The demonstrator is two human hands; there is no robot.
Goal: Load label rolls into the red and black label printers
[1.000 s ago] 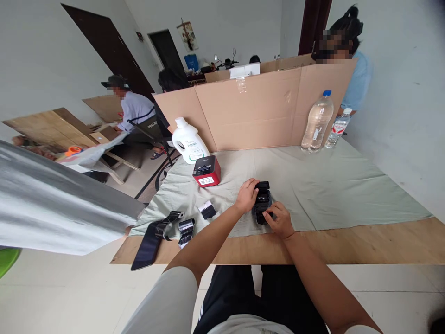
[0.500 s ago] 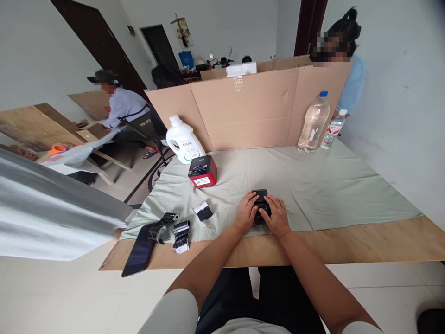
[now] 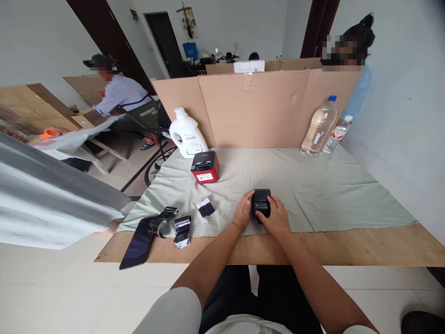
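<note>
A small black box-shaped device (image 3: 261,195) with a glossy lower part stands on the cloth near the table's front edge. My left hand (image 3: 244,209) lies along its left side, fingers bent against the edge. From the right, my right hand (image 3: 277,214) grips it, with the thumb and fingers over the glossy part. The device's sides and underside are partly hidden by my hands. To the left lie a small black-and-white folded piece (image 3: 205,208), an unrolled dark strip (image 3: 182,231) and another dark roll (image 3: 169,213).
A tablet-like dark slab (image 3: 138,243) overhangs the front edge. Farther back stand a red and black printer (image 3: 205,168), a white jug (image 3: 188,134), a large bottle (image 3: 319,125) and a small bottle (image 3: 338,134). A cardboard panel (image 3: 253,111) closes the far side. Two people sit beyond.
My left hand has slid off the device's top to its left side, leaving more of the top in sight. The right hand stays on it. The view has shifted slightly.
</note>
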